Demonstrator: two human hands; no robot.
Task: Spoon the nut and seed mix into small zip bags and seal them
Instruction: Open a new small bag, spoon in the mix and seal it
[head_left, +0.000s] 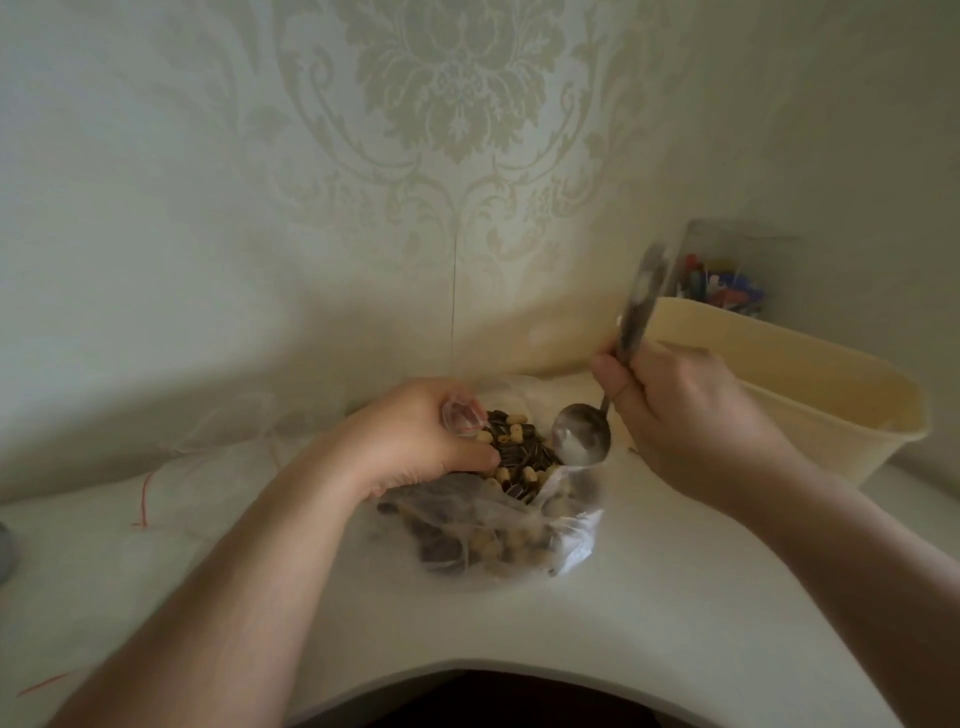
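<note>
Left hand: the left hand has its fingers curled, pinching a small clear zip bag with a red seal line at the far left rim of the big bag; its fingertips touch the mix.
Right hand: the right hand is closed around the handle of a metal spoon, thumb against the stem, handle rising up past the knuckles.
Spoon: its bowl points down and left, just over the right side of the big bag's opening; the bowl looks bare and shiny, and I cannot tell whether it touches the mix. The upper handle is blurred.
Big bag: a clear plastic bag lies open near the middle of the worktop, towards the back wall.
Mix: dark striped seeds and pale nuts fill the bag, showing at the opening and dimly through the plastic.
Tub: a cream plastic tub stands at the back right of the worktop, partly hidden behind the right hand.
Jar: a clear container with small coloured items sits behind the tub in the back right corner; its contents are too blurred to name.
Hard to see: more clear zip bags with red lines lie at the left of the worktop, barely visible against the pale surface. A grey object at the left edge is cut off.
</note>
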